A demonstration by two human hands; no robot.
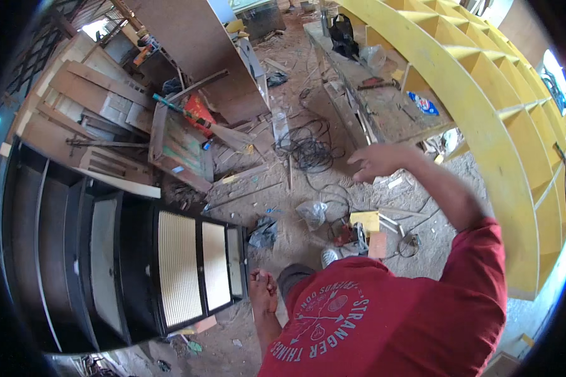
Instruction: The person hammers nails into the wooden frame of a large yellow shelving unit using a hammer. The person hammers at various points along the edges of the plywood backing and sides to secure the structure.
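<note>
My right hand (pixel 377 162) is raised out in front of me, its fingers apart and holding nothing. Beyond it stands a worn wooden workbench (pixel 396 122), with a tangle of dark cable (pixel 309 146) on the ground to its left. Low at my left side, my left hand (pixel 263 291) is closed with its fingers curled; whether anything is in it I cannot make out. Just left of that hand is the end of a black cabinet (pixel 141 276) with pale ribbed panels. A dark plastic bag (pixel 263 232) lies by the cabinet's corner.
A large curved yellow frame with compartments (pixel 465 69) arches along the right. Wooden panels (pixel 97 94) and a broom (pixel 233 137) lean at the left. Near my feet are a clear plastic bag (pixel 312 213), a red power tool (pixel 344 234) and wood offcuts (pixel 366 221).
</note>
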